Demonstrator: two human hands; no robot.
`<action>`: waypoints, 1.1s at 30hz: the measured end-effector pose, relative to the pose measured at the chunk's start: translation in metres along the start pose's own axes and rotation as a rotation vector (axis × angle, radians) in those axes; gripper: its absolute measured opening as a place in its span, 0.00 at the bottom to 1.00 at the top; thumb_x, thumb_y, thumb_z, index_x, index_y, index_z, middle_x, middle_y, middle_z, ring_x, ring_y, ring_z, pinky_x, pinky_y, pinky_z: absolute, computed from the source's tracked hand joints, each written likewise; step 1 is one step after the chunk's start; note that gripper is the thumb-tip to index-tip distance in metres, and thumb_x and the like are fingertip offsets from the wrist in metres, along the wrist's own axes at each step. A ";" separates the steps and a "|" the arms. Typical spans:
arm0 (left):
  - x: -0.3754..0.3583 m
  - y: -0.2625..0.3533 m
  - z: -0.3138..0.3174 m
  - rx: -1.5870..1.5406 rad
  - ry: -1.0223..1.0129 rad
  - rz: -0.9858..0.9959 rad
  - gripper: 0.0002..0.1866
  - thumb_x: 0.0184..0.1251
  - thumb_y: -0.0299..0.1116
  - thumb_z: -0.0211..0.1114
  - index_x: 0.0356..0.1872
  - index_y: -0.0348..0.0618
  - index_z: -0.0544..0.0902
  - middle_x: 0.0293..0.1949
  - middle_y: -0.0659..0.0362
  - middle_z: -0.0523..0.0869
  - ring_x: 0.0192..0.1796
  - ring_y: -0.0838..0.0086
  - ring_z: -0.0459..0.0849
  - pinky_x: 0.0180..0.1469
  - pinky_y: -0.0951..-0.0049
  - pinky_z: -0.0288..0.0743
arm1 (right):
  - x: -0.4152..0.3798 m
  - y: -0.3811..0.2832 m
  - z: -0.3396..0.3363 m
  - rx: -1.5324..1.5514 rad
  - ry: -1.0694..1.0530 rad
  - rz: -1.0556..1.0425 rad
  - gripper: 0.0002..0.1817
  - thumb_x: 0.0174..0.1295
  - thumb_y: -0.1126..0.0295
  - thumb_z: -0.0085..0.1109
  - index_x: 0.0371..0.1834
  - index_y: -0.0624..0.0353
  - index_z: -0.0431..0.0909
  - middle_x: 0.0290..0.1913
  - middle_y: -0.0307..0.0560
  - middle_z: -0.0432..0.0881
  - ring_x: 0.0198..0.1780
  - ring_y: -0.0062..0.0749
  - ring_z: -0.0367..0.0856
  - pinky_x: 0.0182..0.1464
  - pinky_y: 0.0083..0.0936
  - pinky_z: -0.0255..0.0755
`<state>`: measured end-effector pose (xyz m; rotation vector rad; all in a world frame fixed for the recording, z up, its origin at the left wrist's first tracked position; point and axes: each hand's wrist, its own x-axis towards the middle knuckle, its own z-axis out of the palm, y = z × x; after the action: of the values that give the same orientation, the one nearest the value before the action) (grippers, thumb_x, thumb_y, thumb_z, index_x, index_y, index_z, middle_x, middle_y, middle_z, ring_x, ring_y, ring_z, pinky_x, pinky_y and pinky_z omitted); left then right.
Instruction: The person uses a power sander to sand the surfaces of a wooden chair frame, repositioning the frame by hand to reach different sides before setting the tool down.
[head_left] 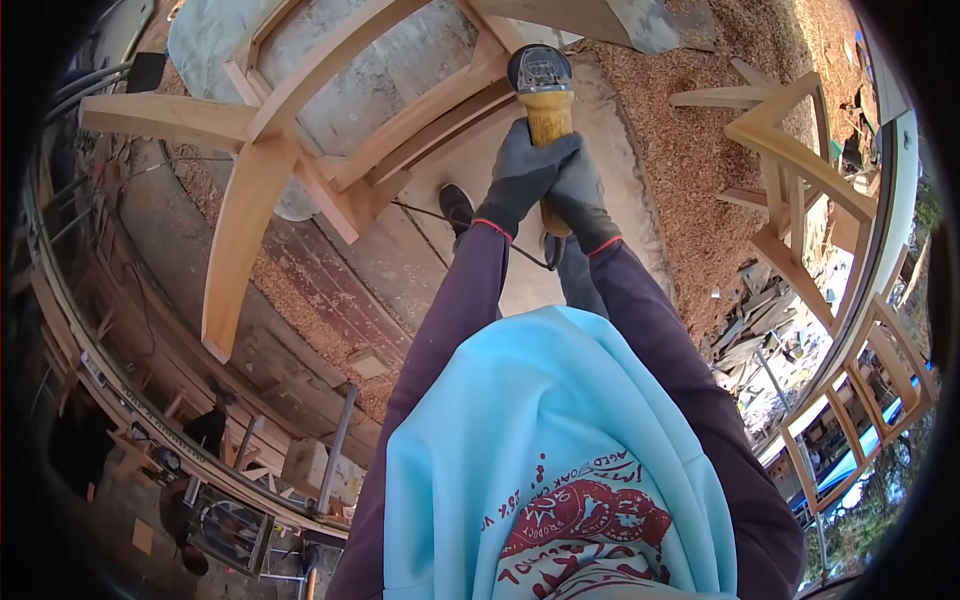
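Both my hands, in dark grey gloves with red cuff edges, are wrapped round the yellow body of an angle grinder [549, 116]. My left hand [522, 172] grips it from the left side, just behind the head. My right hand [582, 192] closes round it from the right and a little lower, its fingers partly hidden. The grinder's metal head and dark round disc point away from me. A black cord [535, 262] loops from its rear end. Left of the disc lies a wooden chair frame [255, 185] with curved legs and rails, close to the grinder in this view.
Wood shavings [665, 210] cover the ground on the right. Another wooden frame [790, 140] lies there, and a slatted frame [870, 400] stands farther down. My shoe [456, 205] rests on boards near the cord. Metal pipes and a dim work area fill the lower left.
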<state>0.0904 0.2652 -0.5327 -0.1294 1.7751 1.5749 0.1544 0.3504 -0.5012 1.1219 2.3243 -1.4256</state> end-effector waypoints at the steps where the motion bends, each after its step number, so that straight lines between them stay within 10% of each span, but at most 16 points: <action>1: 0.004 0.002 -0.001 -0.021 -0.019 -0.005 0.33 0.57 0.52 0.79 0.52 0.34 0.81 0.46 0.46 0.90 0.49 0.57 0.91 0.52 0.59 0.82 | 0.002 0.001 0.002 0.009 0.005 0.002 0.22 0.62 0.61 0.68 0.53 0.62 0.72 0.44 0.63 0.86 0.49 0.59 0.87 0.49 0.46 0.78; 33: 0.093 0.032 -0.102 0.336 -0.289 0.093 0.38 0.50 0.57 0.77 0.54 0.33 0.84 0.48 0.45 0.91 0.51 0.55 0.90 0.56 0.61 0.82 | 0.065 -0.041 0.113 0.196 0.317 0.068 0.33 0.54 0.55 0.76 0.56 0.65 0.73 0.50 0.63 0.87 0.57 0.55 0.87 0.57 0.43 0.79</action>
<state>-0.0398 0.2178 -0.5640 0.3303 1.8018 1.2605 0.0567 0.2787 -0.5651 1.5694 2.3567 -1.5775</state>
